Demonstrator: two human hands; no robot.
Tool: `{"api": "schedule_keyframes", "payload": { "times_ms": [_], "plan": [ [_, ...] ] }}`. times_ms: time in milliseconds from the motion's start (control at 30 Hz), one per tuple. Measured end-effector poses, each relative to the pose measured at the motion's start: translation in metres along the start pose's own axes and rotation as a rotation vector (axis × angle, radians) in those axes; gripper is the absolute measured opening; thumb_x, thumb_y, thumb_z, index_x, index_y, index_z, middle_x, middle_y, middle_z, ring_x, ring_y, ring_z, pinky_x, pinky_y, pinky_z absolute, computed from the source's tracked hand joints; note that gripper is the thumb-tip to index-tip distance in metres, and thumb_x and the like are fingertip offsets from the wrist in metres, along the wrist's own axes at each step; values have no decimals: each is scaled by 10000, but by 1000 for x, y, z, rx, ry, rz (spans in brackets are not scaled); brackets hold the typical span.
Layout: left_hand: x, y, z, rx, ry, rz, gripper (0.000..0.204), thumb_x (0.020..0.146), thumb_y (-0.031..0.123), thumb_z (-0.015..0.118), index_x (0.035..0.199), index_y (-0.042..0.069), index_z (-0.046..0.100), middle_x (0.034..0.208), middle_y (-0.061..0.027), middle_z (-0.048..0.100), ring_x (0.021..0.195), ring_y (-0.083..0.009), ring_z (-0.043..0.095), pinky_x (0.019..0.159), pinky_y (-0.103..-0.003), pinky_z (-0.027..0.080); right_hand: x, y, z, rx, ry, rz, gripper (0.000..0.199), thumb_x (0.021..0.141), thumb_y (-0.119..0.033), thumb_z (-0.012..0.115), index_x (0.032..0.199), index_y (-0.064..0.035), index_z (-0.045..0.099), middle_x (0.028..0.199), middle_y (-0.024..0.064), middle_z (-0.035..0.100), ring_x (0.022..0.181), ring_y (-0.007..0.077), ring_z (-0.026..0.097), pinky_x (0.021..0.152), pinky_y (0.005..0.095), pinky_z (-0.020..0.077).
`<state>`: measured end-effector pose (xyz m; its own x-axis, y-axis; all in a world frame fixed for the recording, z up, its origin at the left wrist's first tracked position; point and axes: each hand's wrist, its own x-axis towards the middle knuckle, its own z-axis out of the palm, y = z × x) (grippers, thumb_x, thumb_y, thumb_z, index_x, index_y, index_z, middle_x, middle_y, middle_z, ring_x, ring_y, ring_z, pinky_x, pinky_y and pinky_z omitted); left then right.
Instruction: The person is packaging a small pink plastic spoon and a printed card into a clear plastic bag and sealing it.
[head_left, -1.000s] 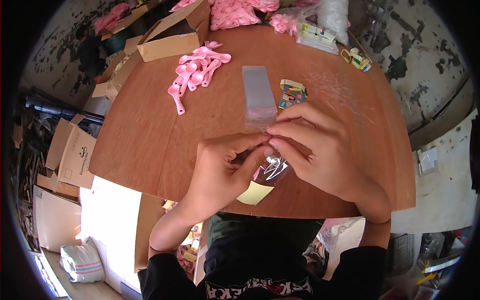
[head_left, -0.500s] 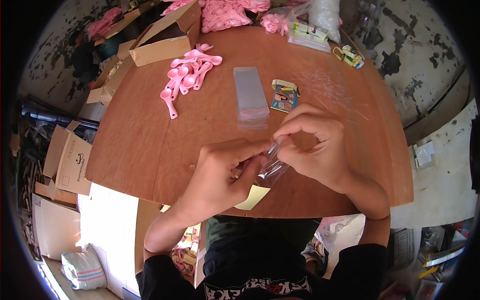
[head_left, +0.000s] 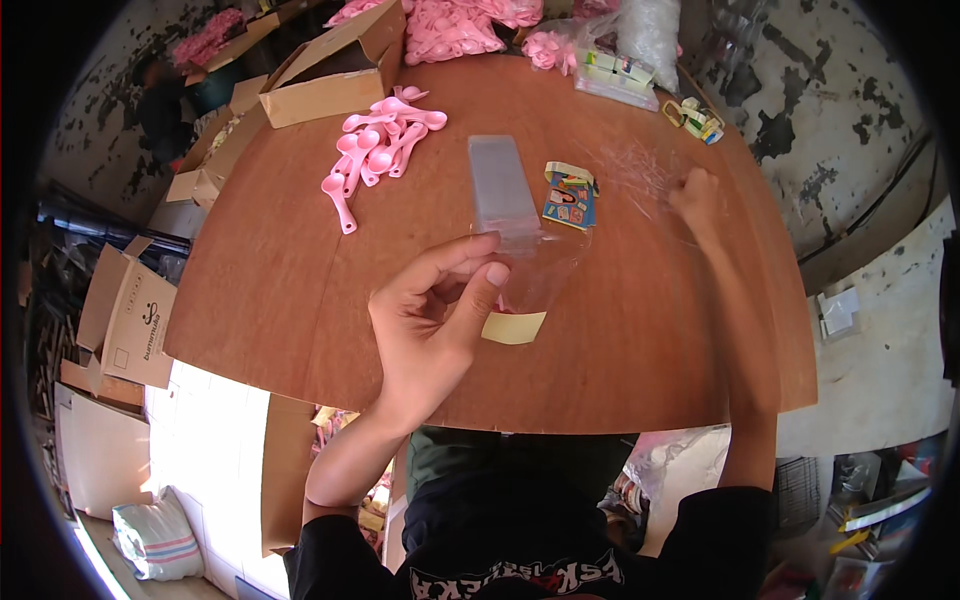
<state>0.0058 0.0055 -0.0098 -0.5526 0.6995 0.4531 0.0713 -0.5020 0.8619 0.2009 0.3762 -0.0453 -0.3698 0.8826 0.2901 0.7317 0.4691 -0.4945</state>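
My left hand [head_left: 440, 310] is raised over the near part of the round brown table [head_left: 300, 300] and pinches a small clear plastic bag [head_left: 535, 275] between thumb and fingers. Just beneath the bag lies a yellow paper slip [head_left: 513, 327]. My right hand [head_left: 697, 195] is stretched out to the far right, fingers curled down on a patch of crinkled clear film [head_left: 640, 165]; whether it grips the film is unclear. A flat stack of clear bags [head_left: 500, 185] and a small colourful card [head_left: 570, 195] lie between the hands.
Several pink plastic spoons [head_left: 375, 150] lie at the far left, beside an open cardboard box [head_left: 330, 65]. Bags of pink items [head_left: 450, 20] and small packets [head_left: 620, 70] sit along the far edge. Cardboard cartons [head_left: 130, 320] stand on the floor at left.
Both hands were together over the near table edge, working on the bag. Now my right hand has let go and reached out to the far right; my left hand alone holds the bag.
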Motion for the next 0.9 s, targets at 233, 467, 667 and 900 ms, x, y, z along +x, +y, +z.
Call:
{"api": "schedule_keyframes", "payload": {
  "times_ms": [233,467,667,900],
  "plan": [
    [5,-16,-5,-98,-20,-36,124,887,-36,634,1009,-49,655,1030,-123,643,866,-137,644,687,-265,574,-121,-157,-20,614,-394,-867,392,811,-212,751,1138,-14,662,902,95,698,866,168,654,766,292,488],
    [8,-13,-4,-151,-61,18,441,841,-14,697,1250,-3,532,1209,-134,561,1084,-180,580,910,-324,497,-162,-195,-23,752,-147,-796,85,814,-28,696,884,17,682,852,95,695,786,151,661,712,267,504],
    [0,-18,-19,-102,-350,-227,355,871,-60,632,1212,-31,541,1175,-126,622,1056,-175,621,942,-312,495,-168,-193,-19,776,-311,-706,87,833,-29,692,909,12,697,854,75,698,823,115,645,751,251,493],
    [-2,-23,-20,-66,-242,-250,275,875,-49,640,1144,-45,584,1043,-98,677,982,-148,642,875,-298,527,-183,-173,-1,1091,-634,-264,214,894,-101,675,1033,58,647,937,88,690,817,103,649,755,239,525]
  ]
}}
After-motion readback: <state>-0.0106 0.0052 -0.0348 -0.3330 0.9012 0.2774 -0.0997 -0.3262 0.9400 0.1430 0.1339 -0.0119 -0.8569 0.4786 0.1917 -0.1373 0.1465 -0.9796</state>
